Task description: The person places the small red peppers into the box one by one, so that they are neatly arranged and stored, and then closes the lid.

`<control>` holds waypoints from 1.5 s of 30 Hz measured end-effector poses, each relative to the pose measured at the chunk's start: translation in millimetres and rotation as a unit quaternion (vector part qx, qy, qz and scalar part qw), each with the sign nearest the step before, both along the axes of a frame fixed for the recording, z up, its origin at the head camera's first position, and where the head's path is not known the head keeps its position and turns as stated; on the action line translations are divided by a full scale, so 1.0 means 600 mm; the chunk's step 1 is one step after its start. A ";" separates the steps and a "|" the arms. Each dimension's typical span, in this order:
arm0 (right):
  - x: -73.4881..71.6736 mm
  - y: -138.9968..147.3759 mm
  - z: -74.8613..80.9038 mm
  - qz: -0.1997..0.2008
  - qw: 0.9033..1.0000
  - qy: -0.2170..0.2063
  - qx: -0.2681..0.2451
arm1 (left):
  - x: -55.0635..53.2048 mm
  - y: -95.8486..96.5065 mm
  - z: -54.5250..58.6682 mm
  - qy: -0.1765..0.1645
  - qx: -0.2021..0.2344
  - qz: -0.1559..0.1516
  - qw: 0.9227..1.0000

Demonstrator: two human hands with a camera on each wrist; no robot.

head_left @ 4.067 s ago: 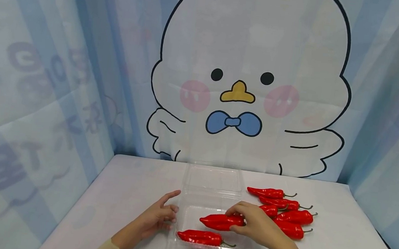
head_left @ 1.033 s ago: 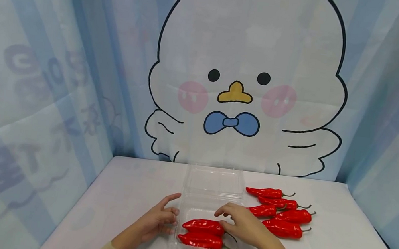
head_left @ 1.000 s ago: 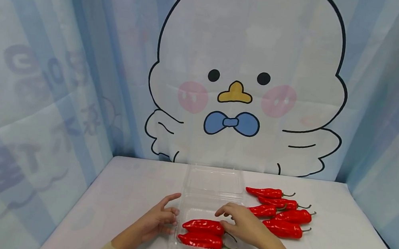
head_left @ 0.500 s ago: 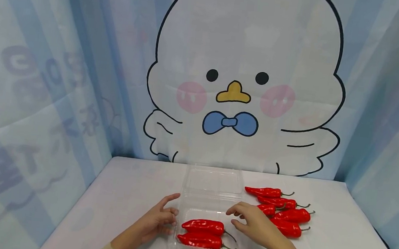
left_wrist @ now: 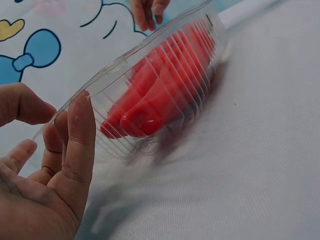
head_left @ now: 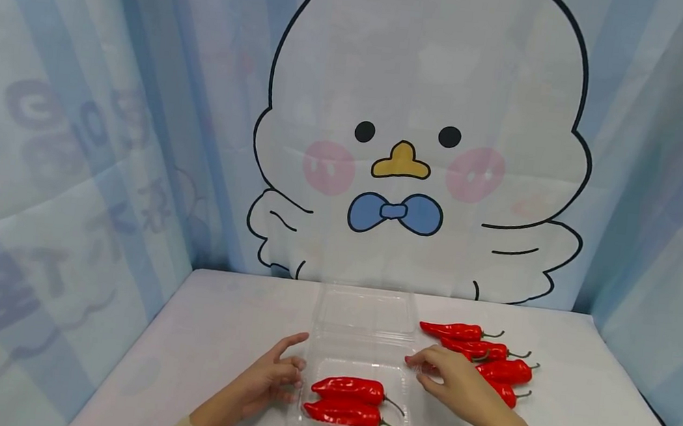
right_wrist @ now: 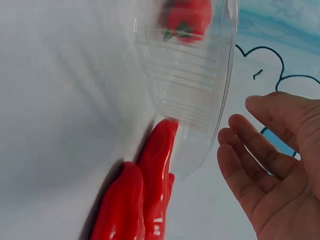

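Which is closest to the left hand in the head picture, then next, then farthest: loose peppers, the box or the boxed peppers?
1. Box: its left edge is right by the left hand's fingers.
2. Boxed peppers: inside, just past that edge.
3. Loose peppers: over on the right.

Container (head_left: 357,368) on table (head_left: 233,312) | two peppers (head_left: 342,413) inside | lid (head_left: 367,310) behind | more peppers (head_left: 505,372) right of container

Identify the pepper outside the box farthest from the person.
The rearmost red pepper, to the right of the open lid; the other outside peppers all lie nearer.
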State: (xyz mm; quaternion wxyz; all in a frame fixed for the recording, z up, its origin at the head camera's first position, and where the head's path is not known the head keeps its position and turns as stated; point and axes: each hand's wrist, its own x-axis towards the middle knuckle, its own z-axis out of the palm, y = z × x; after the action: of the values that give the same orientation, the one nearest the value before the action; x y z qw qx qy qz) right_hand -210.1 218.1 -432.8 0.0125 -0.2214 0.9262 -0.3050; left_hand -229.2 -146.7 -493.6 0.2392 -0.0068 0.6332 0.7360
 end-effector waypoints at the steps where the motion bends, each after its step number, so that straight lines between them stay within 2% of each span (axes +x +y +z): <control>1: 0.001 0.003 0.000 -0.002 1.000 -0.002 -0.002 | 0.000 0.000 -0.001 0.000 0.000 0.000 1.000; 9: 0.013 0.032 -0.008 -0.040 0.998 0.016 0.047 | 0.001 -0.001 -0.003 -0.004 0.000 0.002 1.000; 19: 0.018 0.085 -0.017 -0.090 0.994 0.005 0.066 | 0.000 -0.001 -0.003 0.000 0.001 0.000 1.000; 26: 0.019 0.141 -0.023 -0.117 0.991 -0.023 0.065 | 0.001 -0.001 -0.001 -0.002 0.003 -0.003 1.000; 33: 0.020 0.191 -0.033 -0.135 0.988 -0.023 0.069 | 0.001 -0.001 0.001 -0.004 0.006 -0.002 1.000; 39: 0.019 0.218 -0.044 -0.136 0.988 -0.017 0.069 | 0.001 -0.001 0.000 -0.002 0.009 -0.003 1.000; 45: 0.015 0.234 -0.056 -0.150 0.986 -0.038 0.063 | 0.001 -0.003 -0.001 0.004 0.007 -0.013 1.000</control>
State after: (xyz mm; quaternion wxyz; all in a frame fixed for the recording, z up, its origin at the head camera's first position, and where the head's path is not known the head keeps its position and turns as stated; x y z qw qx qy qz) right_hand -201.0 358.6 -466.6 0.0161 -0.0669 0.9651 -0.2525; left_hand -228.8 -148.4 -494.2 0.2462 0.0053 0.6292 0.7372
